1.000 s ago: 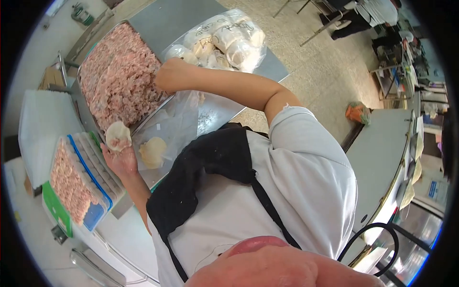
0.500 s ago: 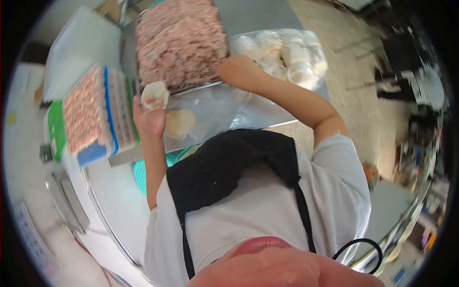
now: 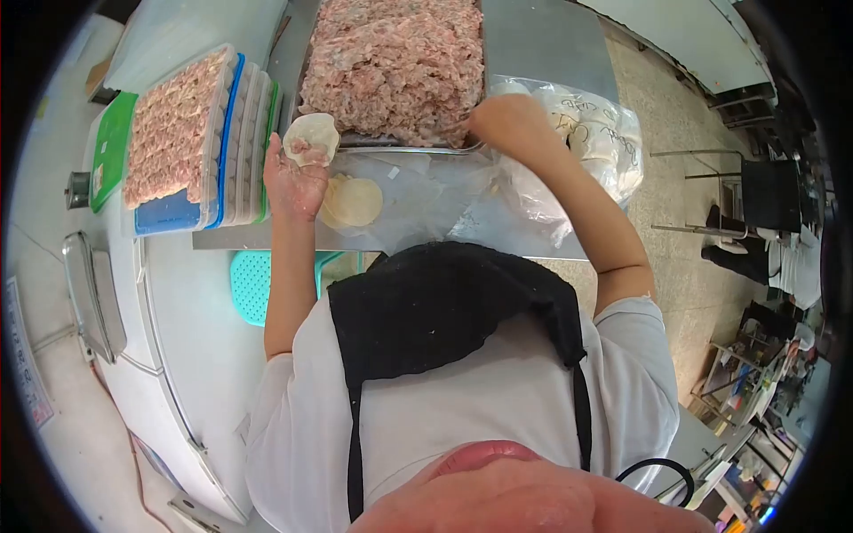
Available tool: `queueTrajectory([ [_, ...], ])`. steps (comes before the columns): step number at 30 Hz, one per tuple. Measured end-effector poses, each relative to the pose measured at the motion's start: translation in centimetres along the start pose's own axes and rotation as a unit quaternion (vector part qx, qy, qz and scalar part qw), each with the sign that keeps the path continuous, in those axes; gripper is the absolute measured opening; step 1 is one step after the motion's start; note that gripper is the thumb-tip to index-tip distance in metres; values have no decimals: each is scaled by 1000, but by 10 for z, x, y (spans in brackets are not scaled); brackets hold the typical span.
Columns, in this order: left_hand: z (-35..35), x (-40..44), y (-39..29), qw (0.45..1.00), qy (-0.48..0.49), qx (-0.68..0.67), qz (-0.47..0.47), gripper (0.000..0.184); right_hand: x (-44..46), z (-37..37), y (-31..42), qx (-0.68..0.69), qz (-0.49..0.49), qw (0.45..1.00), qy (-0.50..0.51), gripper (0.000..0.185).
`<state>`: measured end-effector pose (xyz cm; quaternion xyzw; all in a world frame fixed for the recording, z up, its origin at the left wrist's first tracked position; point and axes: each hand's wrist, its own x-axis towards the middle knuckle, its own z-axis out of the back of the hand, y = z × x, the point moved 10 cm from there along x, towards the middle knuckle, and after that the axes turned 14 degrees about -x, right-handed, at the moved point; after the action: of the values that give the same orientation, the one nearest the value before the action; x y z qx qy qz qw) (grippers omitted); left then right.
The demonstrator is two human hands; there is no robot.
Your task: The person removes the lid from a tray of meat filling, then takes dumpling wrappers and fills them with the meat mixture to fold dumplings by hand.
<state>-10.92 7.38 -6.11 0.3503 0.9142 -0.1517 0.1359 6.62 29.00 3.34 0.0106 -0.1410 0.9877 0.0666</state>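
Observation:
My left hand (image 3: 298, 188) supports a round pale dumpling wrapper (image 3: 323, 131) on its fingers, at the tray's lower left corner. A small dab of pink minced filling (image 3: 309, 155) lies on the wrapper's lower part. My right hand (image 3: 514, 126) is curled closed at the lower right corner of the metal tray (image 3: 404, 150), beside the minced meat (image 3: 395, 71) heaped in it. Its fingertips face away, so whatever they hold is hidden. More round wrappers (image 3: 357, 202) lie on the table just right of my left wrist.
Stacked clear boxes (image 3: 240, 142) stand at the left, the outermost packed with pieces of pinkish food (image 3: 173, 129). A plastic bag (image 3: 604, 142) of white rolls lies at the right of the steel table (image 3: 551, 44). Below the table edge shows a turquoise stool (image 3: 251, 284).
The whole view has shifted, so the table and tray appear further right and higher. My left hand still supports the wrapper with filling; my right hand stays closed by the tray's corner.

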Motion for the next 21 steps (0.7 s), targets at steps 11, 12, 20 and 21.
queueTrajectory([
  [11, -7, 4, 2, 998, 43, -20, 47, 26, 8, 0, 16, -6, 35, 999, 9, 13],
  [12, -9, 6, 3, 997, 53, -19, 53, 25, 13, 0, 12, -20, 29, 999, -26, 13],
  [20, -7, 9, 4, 999, 4, -14, 43, 23, 6, -10, 11, -54, 19, 995, 85, 18],
  [21, -4, 10, -1, 999, -11, -15, 26, 23, 4, -19, 3, -62, 8, 994, 88, 19],
])
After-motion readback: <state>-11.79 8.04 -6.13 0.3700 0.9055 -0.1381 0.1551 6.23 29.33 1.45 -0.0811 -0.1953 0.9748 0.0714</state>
